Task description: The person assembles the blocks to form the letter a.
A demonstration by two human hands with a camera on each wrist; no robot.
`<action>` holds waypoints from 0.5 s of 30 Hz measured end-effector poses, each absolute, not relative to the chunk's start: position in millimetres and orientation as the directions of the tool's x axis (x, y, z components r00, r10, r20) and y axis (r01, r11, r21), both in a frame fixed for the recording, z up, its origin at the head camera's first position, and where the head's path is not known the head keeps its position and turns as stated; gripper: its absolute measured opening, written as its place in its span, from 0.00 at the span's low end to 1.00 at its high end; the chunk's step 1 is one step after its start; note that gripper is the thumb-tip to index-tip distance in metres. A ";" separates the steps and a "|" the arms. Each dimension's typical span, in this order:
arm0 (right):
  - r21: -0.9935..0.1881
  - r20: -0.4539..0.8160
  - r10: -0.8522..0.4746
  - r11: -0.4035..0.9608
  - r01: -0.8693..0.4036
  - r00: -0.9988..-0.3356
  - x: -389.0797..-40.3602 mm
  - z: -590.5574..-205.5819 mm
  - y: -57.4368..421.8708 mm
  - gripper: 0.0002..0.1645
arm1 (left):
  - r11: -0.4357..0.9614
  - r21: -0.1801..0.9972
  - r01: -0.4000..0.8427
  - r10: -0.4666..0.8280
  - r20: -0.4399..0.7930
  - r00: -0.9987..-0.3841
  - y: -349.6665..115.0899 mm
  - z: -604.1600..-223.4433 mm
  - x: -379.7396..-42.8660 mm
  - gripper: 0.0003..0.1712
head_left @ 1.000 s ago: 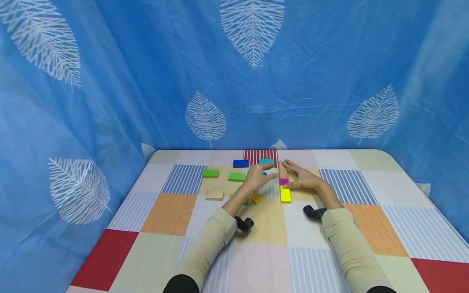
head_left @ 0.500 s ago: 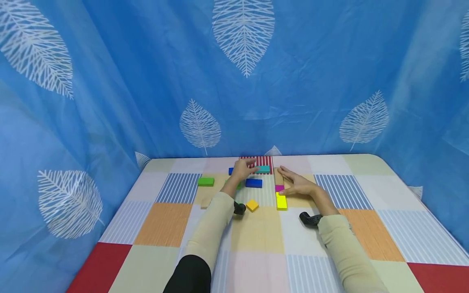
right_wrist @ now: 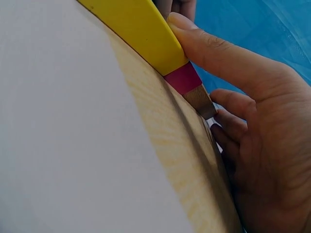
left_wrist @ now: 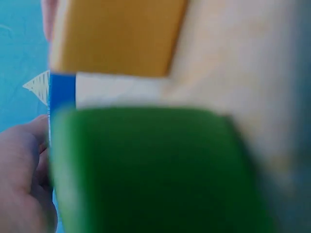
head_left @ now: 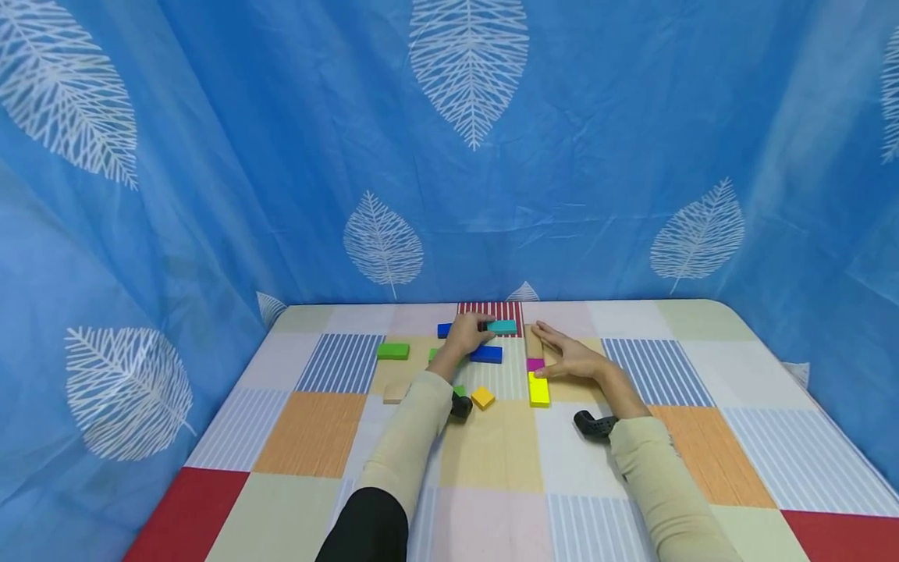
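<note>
At the back of the table my left hand pinches the left end of a teal block between thumb and fingers. Just in front of it lies a dark blue block, partly behind the hand. My right hand rests along a row of blocks: yellow, magenta and plain wood. In the right wrist view the thumb touches the yellow block, while the extended fingers reach beside the wooden block's end.
Left of the row lie an orange-yellow block, a green block, a wooden block and a second blue block. More green blocks are partly hidden by the left arm. A blue leaf-patterned curtain hangs behind the patchwork-covered table.
My left hand has gone from above the front blue block, fingers apart, back and left to the teal block's end. The right hand stays at the row. The head view has shifted slightly.
</note>
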State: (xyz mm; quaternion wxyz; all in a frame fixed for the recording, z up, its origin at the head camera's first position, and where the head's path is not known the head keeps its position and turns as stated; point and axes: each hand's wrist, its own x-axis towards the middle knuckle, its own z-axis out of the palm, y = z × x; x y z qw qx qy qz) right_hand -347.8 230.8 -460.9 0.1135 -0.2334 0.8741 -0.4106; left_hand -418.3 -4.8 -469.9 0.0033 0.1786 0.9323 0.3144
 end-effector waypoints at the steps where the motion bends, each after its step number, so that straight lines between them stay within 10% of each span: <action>1: -0.767 -0.006 -0.497 0.559 -0.314 -0.868 -350.3 -464.7 232.2 0.56 | 0.735 0.591 0.331 0.333 0.110 -0.937 -4.8 -469.6 -418.6 0.20; 15: -0.761 -0.015 -0.503 0.566 -0.317 -0.864 -361.5 -479.5 236.9 0.59 | 0.766 0.543 0.345 0.352 0.095 -0.931 2.5 -465.2 -417.0 0.20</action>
